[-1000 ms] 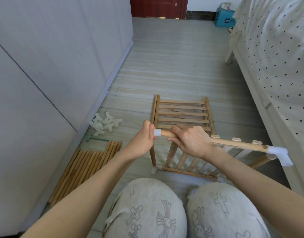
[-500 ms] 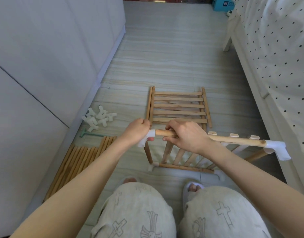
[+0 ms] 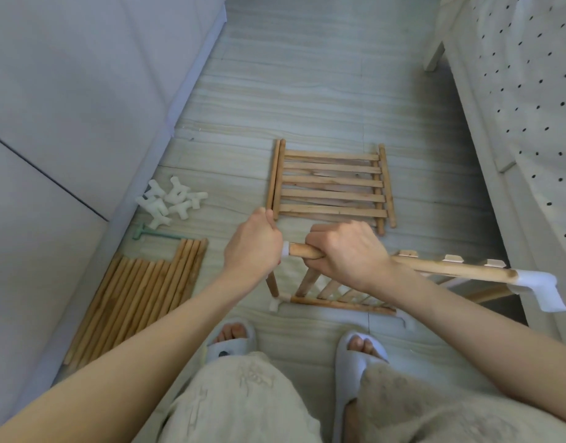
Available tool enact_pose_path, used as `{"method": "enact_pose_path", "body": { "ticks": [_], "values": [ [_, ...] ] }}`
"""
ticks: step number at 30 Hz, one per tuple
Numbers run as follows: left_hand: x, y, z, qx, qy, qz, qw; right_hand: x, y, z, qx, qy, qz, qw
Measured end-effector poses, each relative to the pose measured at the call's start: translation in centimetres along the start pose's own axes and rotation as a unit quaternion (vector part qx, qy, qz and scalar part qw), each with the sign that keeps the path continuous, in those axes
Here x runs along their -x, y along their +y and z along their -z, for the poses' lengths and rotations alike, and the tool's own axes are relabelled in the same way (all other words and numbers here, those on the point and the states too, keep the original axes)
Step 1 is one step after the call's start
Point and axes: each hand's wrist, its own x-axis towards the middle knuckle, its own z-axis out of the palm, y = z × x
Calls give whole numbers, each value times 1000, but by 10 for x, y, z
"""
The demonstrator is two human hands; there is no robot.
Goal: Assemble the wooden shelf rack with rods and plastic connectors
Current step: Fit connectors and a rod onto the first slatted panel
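Head view shows the top rod (image 3: 435, 268) of the half-built rack (image 3: 336, 294) being held level over the floor (image 3: 307, 91). The right hand (image 3: 345, 254) is wrapped around the rod near its left end. The left hand (image 3: 254, 249) is closed over a white plastic connector (image 3: 285, 250), of which only a sliver is seen at the rod tip. A second connector (image 3: 542, 287) is already seated on the far right end.

Probably the connector is being pushed on here, so the rod should be kept steady by the right hand while the connector is pressed straight along the rod's axis, with a slight twist if it binds. Its open socket should be lined up with the upright post (image 3: 272, 284) below before it is driven home, otherwise it'll have to be turned afterwards.

Spare parts are laid out on the left: loose connectors (image 3: 171, 201) by the wall, a bundle of rods (image 3: 141, 298) nearer, a small green mallet (image 3: 153, 235) between them. A spare slatted panel (image 3: 331, 183) lies flat further off.
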Motion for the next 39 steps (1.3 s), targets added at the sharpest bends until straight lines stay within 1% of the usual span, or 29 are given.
{"method": "enact_pose_path", "body": {
  "ticks": [3, 5, 7, 10, 12, 14, 15, 17, 20, 22, 24, 25, 26, 28, 30, 32, 33, 34, 35, 36, 37, 39],
  "values": [
    [3, 2, 0, -56, 3, -25, 998, 1, -1, -2, -12, 41, 7, 999],
    [10, 6, -6, -85, 0, -59, 995, 2, -6, 1, 1, 44, 17, 999],
    [12, 9, -11, -86, -8, -78, 993, 2, -8, 4, -10, 50, 22, 998],
    [2, 11, -13, -7, -31, -46, 998, 2, 1, 0, -33, 51, 19, 998],
    [-2, 9, -13, 70, -39, -26, 996, 2, 6, -2, -19, 22, 24, 999],
    [-2, 7, -13, 129, -41, -25, 990, 5, 10, -3, -5, -5, 28, 1000],
    [-1, 6, -13, 144, -47, -29, 988, 8, 13, -2, 3, -17, 20, 1000],
    [-2, 4, -11, 175, -66, -33, 982, 16, 23, 2, 4, -31, -28, 999],
    [-2, 3, -6, 232, -114, -77, 963, 31, 41, 7, 6, -62, -104, 993],
    [0, 2, -4, 281, -187, -134, 932, 39, 46, 6, 34, -77, -122, 989],
    [-1, 1, -3, 322, -271, -165, 892, 43, 45, 3, 69, -57, -126, 988],
    [-3, 1, -2, 336, -303, -166, 877, 42, 44, 3, 80, -45, -126, 988],
    [-7, 0, -2, 344, -320, -160, 868, 42, 44, 2, 86, -37, -127, 987],
    [-13, 1, -1, 341, -309, -151, 875, 38, 47, 3, 86, -24, -129, 988],
    [-19, 7, 1, 360, -282, -142, 878, 32, 51, 9, 63, 14, -135, 989],
    [-28, 18, 9, 409, -270, -113, 864, 24, 57, 19, 20, 102, -150, 983],
    [-33, 24, 15, 414, -263, -93, 866, 21, 59, 24, -8, 155, -161, 975],
    [-39, 29, 24, 386, -252, -87, 883, 19, 60, 30, -52, 197, -172, 964],
    [-44, 34, 36, 320, -238, -105, 911, 17, 60, 33, -114, 224, -180, 951],
    [-47, 39, 47, 238, -229, -143, 933, 17, 60, 33, -185, 235, -182, 937],
    [-48, 43, 59, 157, -226, -183, 944, 17, 60, 30, -253, 234, -186, 920],
    [-45, 53, 73, 32, -227, -222, 948, 19, 60, 18, -378, 204, -218, 876]
  ]
}}
